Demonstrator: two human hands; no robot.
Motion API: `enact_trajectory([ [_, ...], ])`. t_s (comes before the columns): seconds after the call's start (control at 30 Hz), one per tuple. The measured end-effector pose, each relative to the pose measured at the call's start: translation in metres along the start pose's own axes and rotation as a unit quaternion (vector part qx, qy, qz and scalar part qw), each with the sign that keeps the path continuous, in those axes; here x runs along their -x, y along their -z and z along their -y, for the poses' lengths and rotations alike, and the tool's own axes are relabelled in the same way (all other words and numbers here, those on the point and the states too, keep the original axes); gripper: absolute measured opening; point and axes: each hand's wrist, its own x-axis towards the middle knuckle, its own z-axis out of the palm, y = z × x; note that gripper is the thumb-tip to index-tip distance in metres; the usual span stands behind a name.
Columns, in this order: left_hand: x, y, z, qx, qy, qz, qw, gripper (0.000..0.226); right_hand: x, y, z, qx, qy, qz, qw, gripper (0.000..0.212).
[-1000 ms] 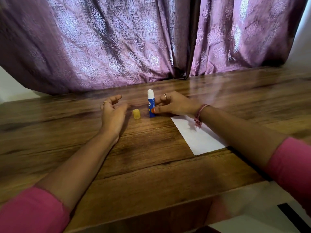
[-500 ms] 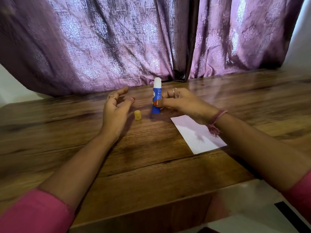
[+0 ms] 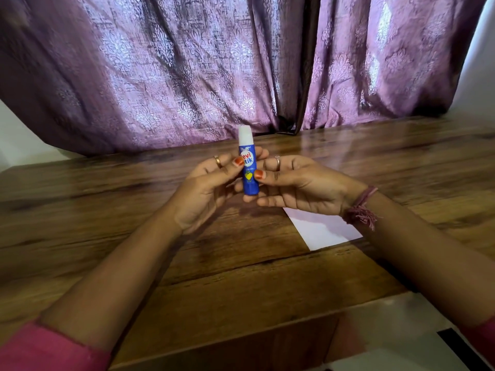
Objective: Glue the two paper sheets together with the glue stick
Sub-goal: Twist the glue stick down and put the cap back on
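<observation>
Paper (image 3: 324,230) lay on the table (image 3: 241,277) under the right hand (image 3: 302,183), whose curled fingers, with the left hand's (image 3: 206,191), pinched the upright glue stick (image 3: 248,167).

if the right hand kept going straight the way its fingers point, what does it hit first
Its fingers point leftward, so the right hand would likely first meet the left hand, which holds the same glue stick; depth is unclear.

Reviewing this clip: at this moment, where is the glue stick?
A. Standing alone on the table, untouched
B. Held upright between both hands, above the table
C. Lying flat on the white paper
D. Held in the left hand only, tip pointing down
B: the glue stick stands upright, white tip up, with the left hand's thumb and the right hand's thumb both pinching its blue barrel, clear of the wooden table.
</observation>
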Motion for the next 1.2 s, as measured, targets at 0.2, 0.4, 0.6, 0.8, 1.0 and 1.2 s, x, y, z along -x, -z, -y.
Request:
enact_trajectory([
  [0.2, -0.001, 0.001, -0.001, -0.024, 0.010, -0.019, 0.999, 0.025, 0.000, -0.003, -0.006, 0.030, -0.015, 0.033, 0.999, 0.035],
  [0.4, 0.001, -0.001, -0.003, -0.021, 0.024, 0.002, 0.999, 0.028, -0.004, -0.010, -0.014, 0.019, -0.038, 0.026, 0.999, 0.031],
  [0.6, -0.001, 0.001, -0.004, -0.070, 0.010, -0.056, 0.996, 0.025, -0.006, -0.013, -0.015, 0.090, -0.010, -0.067, 0.994, 0.025],
  [0.8, -0.003, -0.004, -0.004, -0.097, -0.006, -0.158, 0.983, 0.030, -0.008, -0.020, -0.018, 0.154, 0.015, -0.173, 0.973, 0.012],
  [1.0, -0.007, -0.009, 0.001, -0.075, -0.038, -0.222, 0.971, 0.029, -0.008, -0.026, -0.018, 0.172, 0.044, -0.213, 0.961, 0.005],
  [1.2, -0.005, -0.006, -0.005, -0.012, 0.003, -0.121, 0.993, 0.027, -0.007, -0.026, -0.012, 0.091, 0.025, -0.150, 0.984, 0.011],
])
